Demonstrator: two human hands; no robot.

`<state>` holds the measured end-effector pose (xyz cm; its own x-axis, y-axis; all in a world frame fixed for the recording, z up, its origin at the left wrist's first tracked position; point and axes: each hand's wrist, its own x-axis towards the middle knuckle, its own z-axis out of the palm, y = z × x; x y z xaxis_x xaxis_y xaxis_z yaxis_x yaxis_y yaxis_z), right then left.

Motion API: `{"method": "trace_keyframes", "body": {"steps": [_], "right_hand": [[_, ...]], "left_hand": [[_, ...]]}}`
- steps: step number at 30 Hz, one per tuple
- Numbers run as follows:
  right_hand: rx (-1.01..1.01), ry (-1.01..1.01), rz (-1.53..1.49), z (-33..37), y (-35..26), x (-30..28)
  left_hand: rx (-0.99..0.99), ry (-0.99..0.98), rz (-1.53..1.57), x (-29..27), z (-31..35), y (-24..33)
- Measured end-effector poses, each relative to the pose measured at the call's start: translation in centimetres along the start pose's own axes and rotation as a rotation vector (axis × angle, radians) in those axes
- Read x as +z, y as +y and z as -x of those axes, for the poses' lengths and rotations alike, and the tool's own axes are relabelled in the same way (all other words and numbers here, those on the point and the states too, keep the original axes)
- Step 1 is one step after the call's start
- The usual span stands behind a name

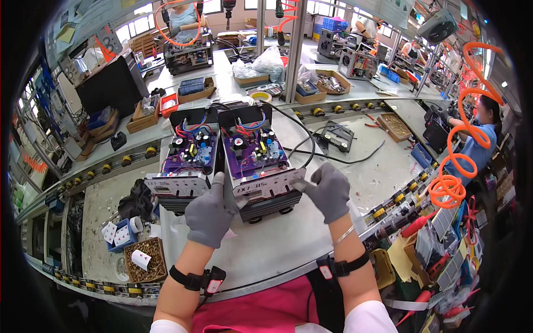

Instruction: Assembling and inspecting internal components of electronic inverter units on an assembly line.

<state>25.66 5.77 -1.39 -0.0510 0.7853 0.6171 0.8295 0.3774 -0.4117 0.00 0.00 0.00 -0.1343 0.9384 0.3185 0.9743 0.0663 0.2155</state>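
Note:
Two open-topped welding machines stand side by side on the bench before me. The right welding machine [258,155] shows a purple circuit board with red and blue wires, behind a white front panel [269,186]. My left hand [211,213], in a grey glove, closes at this panel's left edge, thumb up. At its right corner my right hand [328,191], also gloved, pinches the panel edge with bent fingers. Beside my left hand is the left welding machine [189,158], similarly built; neither hand visibly grips it. Fingertips behind the panel are hidden.
Roller tracks [350,107] border the bench. At the left are a box of small brass-coloured parts [147,272] and a blue bin with cards [119,236]. A black cable [347,161] crosses the right side. An orange coiled hose [447,191] hangs right, near a co-worker [480,144].

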Motion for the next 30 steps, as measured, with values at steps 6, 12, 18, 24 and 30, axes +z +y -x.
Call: {"method": "trace_keyframes", "body": {"steps": [6, 12, 18, 24, 30], "right_hand": [[0.261, -0.187, 0.130, 2.8, 0.9, -2.7], [0.205, 0.032, -0.042, 11.0, 5.7, -14.1], [0.576, 0.174, 0.449, 18.7, 13.7, -27.7], [0.418, 0.272, 0.465, 23.3, 22.7, -32.3], [0.494, -0.134, 0.518, 20.5, 25.3, -28.2]], "left_hand": [[0.181, -0.057, 0.733, -1.1, 4.2, -3.0], [-0.137, -0.871, 1.261, -7.1, 14.3, -10.3], [-0.834, -0.909, 1.562, -4.0, 23.5, -15.9], [-1.471, -0.959, 1.843, -2.3, 27.2, -17.0], [-1.742, -0.541, 2.023, -1.1, 32.7, -18.7]]}}
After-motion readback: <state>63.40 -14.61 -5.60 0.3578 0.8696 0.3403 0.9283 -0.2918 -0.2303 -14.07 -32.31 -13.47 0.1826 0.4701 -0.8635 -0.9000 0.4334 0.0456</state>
